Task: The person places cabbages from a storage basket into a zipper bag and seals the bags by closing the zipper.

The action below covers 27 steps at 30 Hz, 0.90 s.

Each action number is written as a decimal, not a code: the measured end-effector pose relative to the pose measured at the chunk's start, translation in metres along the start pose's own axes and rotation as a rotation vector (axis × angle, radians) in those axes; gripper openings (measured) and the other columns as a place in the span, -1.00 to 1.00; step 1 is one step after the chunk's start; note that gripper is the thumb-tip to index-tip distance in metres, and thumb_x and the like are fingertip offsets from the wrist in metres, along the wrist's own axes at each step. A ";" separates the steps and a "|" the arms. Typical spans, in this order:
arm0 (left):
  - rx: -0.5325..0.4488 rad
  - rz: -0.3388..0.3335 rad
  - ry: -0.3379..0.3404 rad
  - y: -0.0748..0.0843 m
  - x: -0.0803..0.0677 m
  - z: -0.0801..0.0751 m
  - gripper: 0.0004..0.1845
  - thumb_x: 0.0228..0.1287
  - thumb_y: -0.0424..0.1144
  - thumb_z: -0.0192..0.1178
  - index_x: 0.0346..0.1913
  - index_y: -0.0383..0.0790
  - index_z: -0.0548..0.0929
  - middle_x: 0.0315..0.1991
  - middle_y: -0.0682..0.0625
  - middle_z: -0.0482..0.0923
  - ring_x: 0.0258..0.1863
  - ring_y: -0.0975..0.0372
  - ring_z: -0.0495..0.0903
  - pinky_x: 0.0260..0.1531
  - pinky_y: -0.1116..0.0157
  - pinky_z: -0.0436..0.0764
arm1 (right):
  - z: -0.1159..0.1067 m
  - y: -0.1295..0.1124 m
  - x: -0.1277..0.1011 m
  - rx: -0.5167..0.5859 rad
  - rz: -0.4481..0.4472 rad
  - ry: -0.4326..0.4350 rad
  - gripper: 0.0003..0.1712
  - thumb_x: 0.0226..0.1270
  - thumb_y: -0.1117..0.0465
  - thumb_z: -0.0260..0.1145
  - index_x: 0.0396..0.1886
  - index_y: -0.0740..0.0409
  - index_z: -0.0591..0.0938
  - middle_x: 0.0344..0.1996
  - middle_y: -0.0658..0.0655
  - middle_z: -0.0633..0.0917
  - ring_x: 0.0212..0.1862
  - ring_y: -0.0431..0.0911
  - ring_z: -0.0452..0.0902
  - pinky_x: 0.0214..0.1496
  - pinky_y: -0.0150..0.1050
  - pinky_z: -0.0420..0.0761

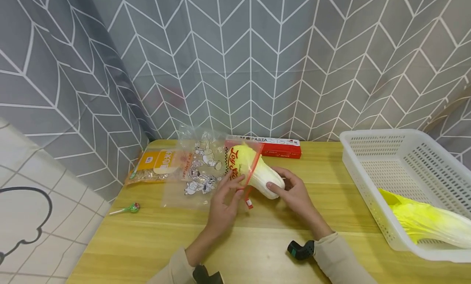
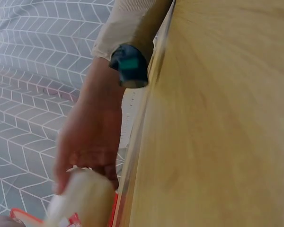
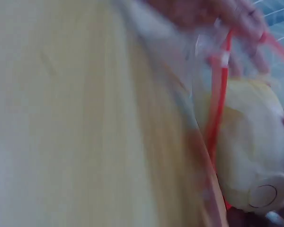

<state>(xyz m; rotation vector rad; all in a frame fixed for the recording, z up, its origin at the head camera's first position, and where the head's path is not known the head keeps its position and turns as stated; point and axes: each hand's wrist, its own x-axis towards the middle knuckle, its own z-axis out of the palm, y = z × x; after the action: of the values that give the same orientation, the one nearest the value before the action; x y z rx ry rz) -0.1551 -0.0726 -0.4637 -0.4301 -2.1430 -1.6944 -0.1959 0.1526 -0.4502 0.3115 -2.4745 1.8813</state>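
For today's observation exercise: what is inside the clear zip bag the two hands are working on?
The leafy end of a toy cabbage sits inside the zip bag; its white base sticks out. Printed figures on the bag hide the leaf tips.

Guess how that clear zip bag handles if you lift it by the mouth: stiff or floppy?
Probably floppy: the zip bag is thin clear film that lies rumpled on the table. Likely slippery, given its glossy sheen. The cabbage half inside it would probably drag the mouth down.

Cabbage (image 1: 257,171) half in zip bag (image 1: 206,165), table (image 1: 257,243) centre; basket (image 1: 404,169) right w/ 2nd cabbage (image 1: 427,222); lollipop (image 1: 126,209) left.
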 end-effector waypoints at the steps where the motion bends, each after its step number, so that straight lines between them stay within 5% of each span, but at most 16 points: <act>1: -0.001 -0.002 -0.003 0.000 0.000 0.000 -0.93 0.47 -0.24 0.19 -0.17 -0.15 0.65 0.30 0.11 0.61 0.60 0.06 0.17 0.52 -0.33 -0.04 | -0.002 0.001 0.000 -0.056 -0.038 -0.012 -0.38 0.26 0.18 0.50 0.32 0.05 0.58 0.13 0.19 0.64 -0.05 -0.09 0.53 -0.10 -0.41 0.61; 5: -0.005 -0.016 -0.005 0.000 0.000 0.000 -0.85 0.49 -0.21 0.17 -0.15 -0.26 0.63 0.31 0.10 0.61 0.61 0.06 0.15 0.53 -0.33 -0.08 | -0.009 0.004 0.001 -0.244 -0.199 -0.022 -0.34 0.15 0.18 0.58 0.28 0.02 0.61 0.08 0.14 0.67 -0.08 -0.08 0.49 -0.21 -0.37 0.58; 8: -0.009 -0.020 -0.001 0.000 0.000 -0.001 -0.84 0.49 -0.21 0.17 -0.13 -0.27 0.63 0.30 0.10 0.61 0.60 0.06 0.16 0.53 -0.31 -0.07 | -0.010 0.004 0.001 -0.269 -0.245 -0.031 -0.34 0.13 0.18 0.59 0.28 0.00 0.62 0.09 0.11 0.68 -0.05 -0.09 0.50 -0.19 -0.36 0.57; 18: -0.030 0.023 0.002 -0.003 0.000 0.001 -0.93 0.44 -0.31 0.22 -0.14 -0.23 0.64 0.27 0.01 0.65 0.58 0.00 0.21 0.53 -0.28 0.00 | -0.003 0.000 0.000 -0.011 -0.018 0.027 -0.39 0.30 0.19 0.47 0.35 0.06 0.56 0.15 0.23 0.64 -0.07 -0.11 0.56 -0.07 -0.42 0.60; 27: 0.038 -0.029 0.077 -0.007 0.001 0.000 -0.80 0.30 -0.43 0.31 -0.13 -0.06 0.72 0.12 0.02 0.71 0.43 -0.02 0.43 0.52 -0.17 0.17 | 0.000 -0.001 0.000 0.024 0.003 0.134 -0.38 0.23 0.23 0.52 0.31 0.06 0.59 0.14 0.20 0.65 -0.11 -0.12 0.54 -0.15 -0.46 0.59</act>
<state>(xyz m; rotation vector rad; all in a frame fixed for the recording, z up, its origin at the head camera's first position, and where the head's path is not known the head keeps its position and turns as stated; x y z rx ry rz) -0.1589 -0.0739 -0.4690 -0.3200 -2.1321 -1.6552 -0.1957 0.1525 -0.4492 0.1759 -2.3695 1.8682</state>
